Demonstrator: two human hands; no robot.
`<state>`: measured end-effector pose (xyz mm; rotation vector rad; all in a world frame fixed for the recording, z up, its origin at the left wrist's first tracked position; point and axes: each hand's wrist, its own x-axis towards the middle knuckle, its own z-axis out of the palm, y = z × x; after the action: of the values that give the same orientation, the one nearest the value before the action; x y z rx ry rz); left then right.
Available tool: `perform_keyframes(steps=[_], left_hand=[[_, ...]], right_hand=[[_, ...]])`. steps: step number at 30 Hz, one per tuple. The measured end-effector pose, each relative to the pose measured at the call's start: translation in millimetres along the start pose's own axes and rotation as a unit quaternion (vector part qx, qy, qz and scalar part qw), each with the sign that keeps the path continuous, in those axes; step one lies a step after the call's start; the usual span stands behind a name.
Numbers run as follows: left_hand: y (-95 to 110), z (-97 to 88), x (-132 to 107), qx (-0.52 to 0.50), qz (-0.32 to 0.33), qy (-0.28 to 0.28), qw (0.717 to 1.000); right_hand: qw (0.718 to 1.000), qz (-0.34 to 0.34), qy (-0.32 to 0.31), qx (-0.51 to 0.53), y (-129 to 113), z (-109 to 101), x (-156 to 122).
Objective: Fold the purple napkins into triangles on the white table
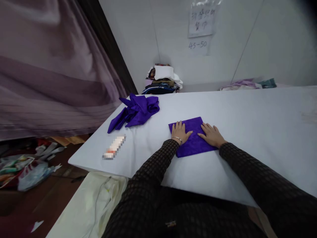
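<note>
A folded purple cloth (pixel 192 140) lies flat on the white table (pixel 247 132) in front of me. My left hand (pixel 180 131) rests palm down on its left part, fingers stretched out, a thin bracelet at the wrist. My right hand (pixel 211 135) lies flat on the cloth's right part, fingers also spread. Neither hand grips anything. A crumpled heap of purple cloths (pixel 135 112) sits at the table's far left corner, well apart from my hands.
A small blurred-out object (pixel 114 147) lies near the table's left edge. Folded clothes are stacked (pixel 162 79) by the wall behind the table, more fabric (pixel 247 84) at the back right. A mauve curtain (pixel 49 66) hangs left; bags and scraps (pixel 27 165) litter the floor.
</note>
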<state>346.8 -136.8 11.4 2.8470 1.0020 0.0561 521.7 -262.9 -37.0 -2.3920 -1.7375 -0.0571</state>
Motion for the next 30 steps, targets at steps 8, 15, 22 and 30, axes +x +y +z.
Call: perform_keyframes(steps=[8, 15, 22, 30], left_hand=[[-16.8, 24.4, 15.4, -0.01, -0.067, -0.023, 0.997], [-14.6, 24.0, 16.8, -0.008, -0.066, -0.02, 0.998], [-20.0, 29.7, 18.7, 0.039, -0.038, -0.04, 0.998], [-19.2, 27.7, 18.6, 0.008, -0.054, -0.015, 0.998]], right_hand=[[1.0, 0.0, -0.01, -0.002, 2.3, 4.3, 2.6], [0.998, -0.011, -0.06, 0.001, -4.8, -21.9, 21.5], [0.982, -0.131, -0.07, 0.119, -102.7, -24.1, 61.9], [0.982, -0.086, -0.091, 0.139, -81.9, -2.6, 80.0]])
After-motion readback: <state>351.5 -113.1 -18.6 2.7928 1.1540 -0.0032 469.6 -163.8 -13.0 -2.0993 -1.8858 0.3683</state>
